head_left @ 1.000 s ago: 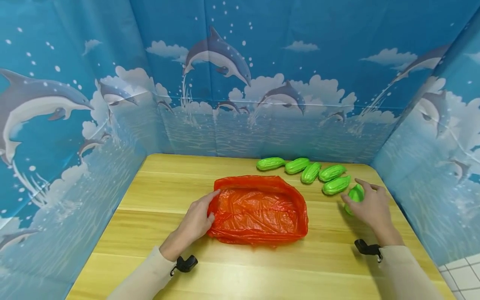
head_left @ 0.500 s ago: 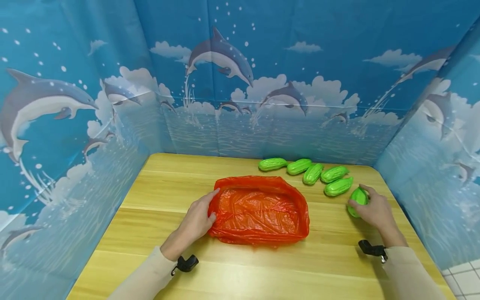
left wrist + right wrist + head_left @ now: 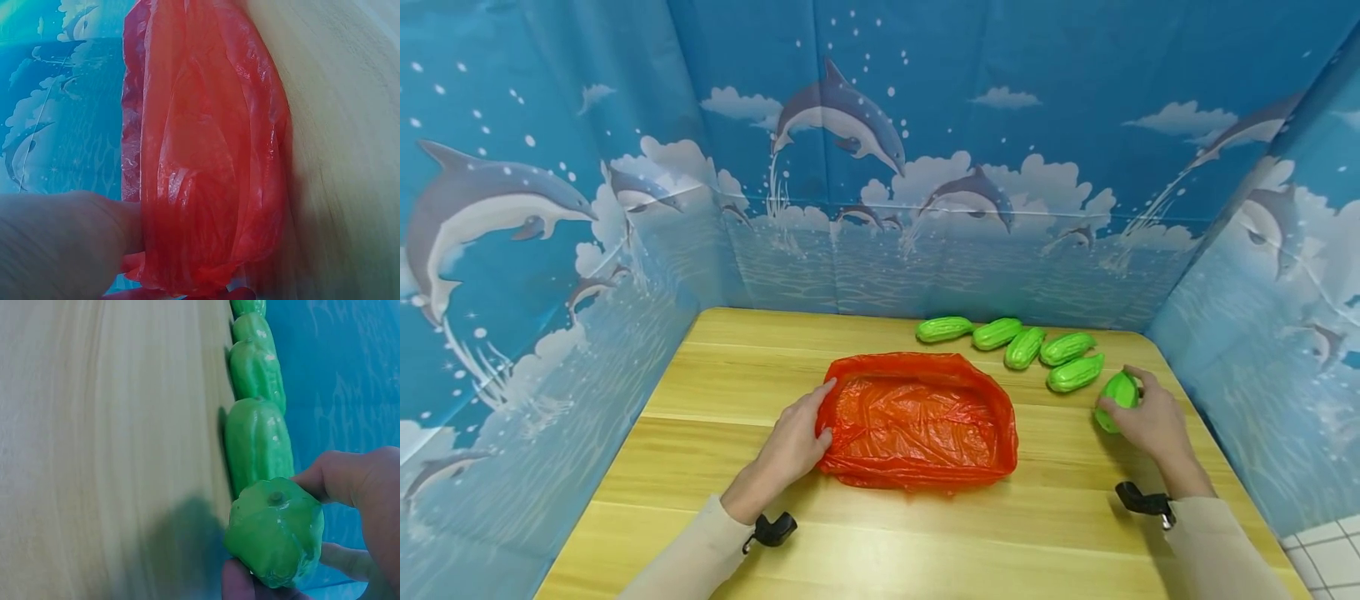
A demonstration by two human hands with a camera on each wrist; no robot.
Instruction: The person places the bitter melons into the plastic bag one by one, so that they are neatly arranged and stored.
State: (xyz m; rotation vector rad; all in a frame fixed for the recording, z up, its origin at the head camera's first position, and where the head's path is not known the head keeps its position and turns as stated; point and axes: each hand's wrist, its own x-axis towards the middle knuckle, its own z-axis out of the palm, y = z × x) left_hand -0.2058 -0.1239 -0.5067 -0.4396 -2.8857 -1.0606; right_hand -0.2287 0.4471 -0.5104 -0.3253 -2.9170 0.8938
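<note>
Red and crinkled, a plastic-covered container is sitting just below the centre of the head view, and the left hand is holding its left end, thumb and fingers bent around the edge. Towards the right of that view, the right hand is gripping a ridged green gourd. What has just changed is this grip: a second ago the fingers were arching loosely around the gourd, and now thumb and fingertips are pressing against its sides, parted only by its thickness. Since half a second ago hardly anything is shifting, and the left hand is keeping its place. For the work, this is probably meaning that the gourd is secured; whether it is resting on the wooden tabletop or hanging slightly above it, the pictures are not telling. In the right wrist view, the gourd is filling the lower middle, its stem end facing the camera. Five other green gourds are lying unheld in a loose line, right of centre in the head view, before a dolphin-print curtain.
</note>
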